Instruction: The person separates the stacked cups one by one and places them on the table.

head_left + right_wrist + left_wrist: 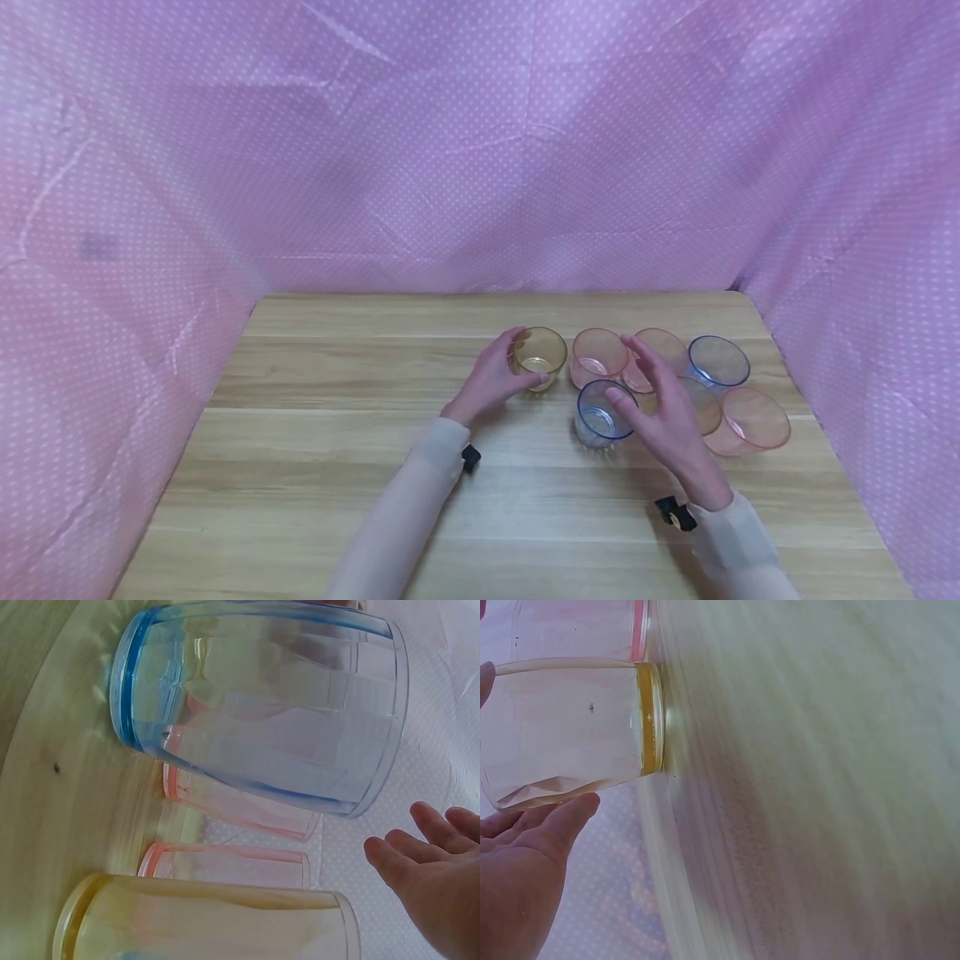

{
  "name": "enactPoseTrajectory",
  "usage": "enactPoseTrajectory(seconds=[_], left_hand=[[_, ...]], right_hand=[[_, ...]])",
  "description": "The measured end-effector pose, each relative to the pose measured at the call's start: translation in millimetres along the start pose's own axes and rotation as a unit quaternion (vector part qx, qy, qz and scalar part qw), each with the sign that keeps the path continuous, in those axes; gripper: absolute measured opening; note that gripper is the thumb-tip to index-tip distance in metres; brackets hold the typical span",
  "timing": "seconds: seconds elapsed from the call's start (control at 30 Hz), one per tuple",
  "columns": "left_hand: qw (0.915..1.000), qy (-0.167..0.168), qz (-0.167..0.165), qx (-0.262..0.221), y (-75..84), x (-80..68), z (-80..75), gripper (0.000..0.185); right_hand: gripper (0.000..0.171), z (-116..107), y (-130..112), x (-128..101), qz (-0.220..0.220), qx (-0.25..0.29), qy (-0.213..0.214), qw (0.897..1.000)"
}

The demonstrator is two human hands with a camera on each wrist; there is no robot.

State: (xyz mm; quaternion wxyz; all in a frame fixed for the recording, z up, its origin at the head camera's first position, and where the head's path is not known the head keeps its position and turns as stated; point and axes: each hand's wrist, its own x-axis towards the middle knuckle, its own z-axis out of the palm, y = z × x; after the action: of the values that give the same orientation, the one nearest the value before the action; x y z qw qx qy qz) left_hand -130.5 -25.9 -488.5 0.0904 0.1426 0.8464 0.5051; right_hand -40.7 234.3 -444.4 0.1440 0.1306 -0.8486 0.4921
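My left hand (491,381) holds a clear amber glass (544,352) standing upright on the table, thumb at its near side and fingers round the far left side. In the left wrist view the fingers (559,825) lie along the wall of this amber glass (570,712). On the right, my right hand (669,419) is spread above the glasses, its thumb at the rim of a front blue glass (598,417). The right wrist view has the other fingers (397,859) apart from that blue glass (262,705). Behind it stands a pink glass (596,354).
Further right stand a second pink glass (663,343), a blue glass (718,362), an amber glass (703,407) partly behind the right hand, and a pink glass (753,423). The wooden table (300,467) is bordered by pink dotted cloth (450,167).
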Motion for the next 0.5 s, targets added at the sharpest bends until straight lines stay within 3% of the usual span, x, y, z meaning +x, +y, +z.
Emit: enactPoseTrajectory(seconds=[0.2, 0.5], left_hand=[[0.9995, -0.009, -0.01, 0.027, 0.3, -2.7, -1.4, 0.102], [0.9951, 0.008, 0.015, 0.097, 3.0, -19.3, -9.3, 0.111]], right_hand=[[0.073, 0, 0, 0, -0.001, 0.0, -0.007, 1.0], [0.071, -1, 3, 4, -0.031, -0.026, 0.012, 0.999]])
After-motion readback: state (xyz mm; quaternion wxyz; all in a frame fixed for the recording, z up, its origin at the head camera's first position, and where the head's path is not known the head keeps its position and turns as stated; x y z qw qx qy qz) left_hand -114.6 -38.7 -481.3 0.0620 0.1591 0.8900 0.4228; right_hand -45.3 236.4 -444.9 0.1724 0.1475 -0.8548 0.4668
